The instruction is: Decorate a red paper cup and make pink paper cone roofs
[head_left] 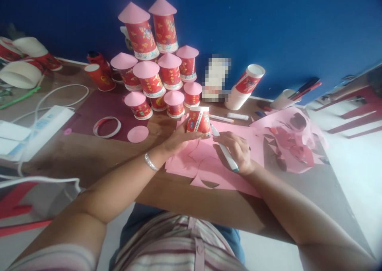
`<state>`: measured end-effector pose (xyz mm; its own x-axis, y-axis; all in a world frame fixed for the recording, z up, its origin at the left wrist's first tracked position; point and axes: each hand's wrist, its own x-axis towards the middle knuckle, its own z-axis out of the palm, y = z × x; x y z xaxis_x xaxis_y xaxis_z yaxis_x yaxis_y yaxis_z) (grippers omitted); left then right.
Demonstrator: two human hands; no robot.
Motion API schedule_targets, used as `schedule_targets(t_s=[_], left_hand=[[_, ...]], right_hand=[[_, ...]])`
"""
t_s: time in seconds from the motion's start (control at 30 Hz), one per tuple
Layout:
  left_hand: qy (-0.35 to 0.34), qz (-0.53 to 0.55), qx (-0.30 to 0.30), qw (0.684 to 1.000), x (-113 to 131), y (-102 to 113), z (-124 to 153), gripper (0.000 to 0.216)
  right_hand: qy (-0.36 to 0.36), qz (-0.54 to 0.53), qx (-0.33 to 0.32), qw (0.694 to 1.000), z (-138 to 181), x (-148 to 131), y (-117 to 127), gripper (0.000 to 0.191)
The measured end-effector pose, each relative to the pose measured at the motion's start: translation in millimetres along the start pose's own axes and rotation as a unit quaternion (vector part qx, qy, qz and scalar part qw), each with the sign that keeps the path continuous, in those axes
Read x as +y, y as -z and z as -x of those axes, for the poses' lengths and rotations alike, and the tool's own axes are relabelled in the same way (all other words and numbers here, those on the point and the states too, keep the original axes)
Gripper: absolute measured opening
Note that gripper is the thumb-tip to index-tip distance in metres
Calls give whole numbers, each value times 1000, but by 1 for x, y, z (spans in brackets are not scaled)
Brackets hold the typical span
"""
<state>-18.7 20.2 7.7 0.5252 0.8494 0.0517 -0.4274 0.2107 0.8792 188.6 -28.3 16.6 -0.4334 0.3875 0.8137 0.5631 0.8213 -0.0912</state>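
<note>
My left hand (180, 137) is wrapped round a small red paper cup (198, 120) with a white rim and printed patterns. Between the fingers of my right hand (238, 149) is a white marker pen (226, 151) with a green end, its other end pointing at the cup's lower right side. Whether the tip touches the cup I cannot tell. Beneath both hands lie pink paper sheets (235, 182) with curved outlines and cut edges. Beyond the cup stand several red paper cups topped with pink paper cones (146, 70), arranged in rows.
A pink disc (137, 134) and a white tape ring (107, 127) lie left of the sheets. Pink scraps (294, 143) spread to the right. Stacked cups (245, 87), a blurred pale card (216, 78) and a pen holder (285, 100) stand near the blue wall. White cables (62, 86) run at left.
</note>
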Motion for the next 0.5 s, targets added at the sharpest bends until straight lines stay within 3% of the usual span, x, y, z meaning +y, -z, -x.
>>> schedule_targets(t_s=[0.3, 0.5], left_hand=[[-30, 51, -27, 998, -4, 3, -2, 32], [-23, -56, 5, 998, -8, 7, -1, 37]], right_hand=[[-17, -10, -6, 1000, 4, 1, -1, 40], [-5, -22, -21, 1000, 7, 3, -2, 47]])
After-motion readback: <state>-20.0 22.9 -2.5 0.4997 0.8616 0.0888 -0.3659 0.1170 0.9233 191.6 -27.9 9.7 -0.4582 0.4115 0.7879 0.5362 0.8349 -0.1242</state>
